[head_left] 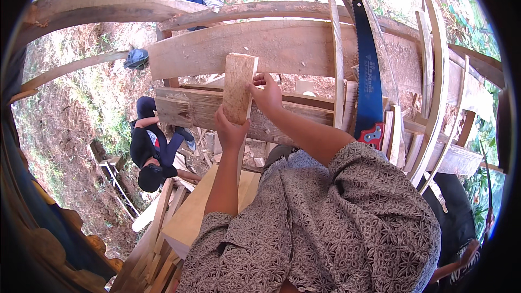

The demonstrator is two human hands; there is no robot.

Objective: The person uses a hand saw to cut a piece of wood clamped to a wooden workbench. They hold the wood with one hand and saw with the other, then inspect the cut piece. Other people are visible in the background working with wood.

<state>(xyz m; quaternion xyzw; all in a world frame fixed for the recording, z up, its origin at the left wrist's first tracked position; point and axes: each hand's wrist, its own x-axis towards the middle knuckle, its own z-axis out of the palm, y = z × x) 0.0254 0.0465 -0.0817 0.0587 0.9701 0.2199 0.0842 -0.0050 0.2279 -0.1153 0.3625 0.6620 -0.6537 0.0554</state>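
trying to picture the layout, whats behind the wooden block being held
Behind the wooden block, a wide plank shows around its upper end and a rough beam beside its lower part. What lies directly behind the block and left hand is covered.

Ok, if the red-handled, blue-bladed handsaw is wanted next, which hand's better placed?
Probably the right hand: it's nearer the handsaw. The left hand, farther off, grips the near end of the short, rectangular light-brown wooden board.

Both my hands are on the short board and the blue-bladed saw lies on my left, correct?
No: in the head view, the blue-bladed saw lies on your right, not left. Your left hand and right hand are on the short board.
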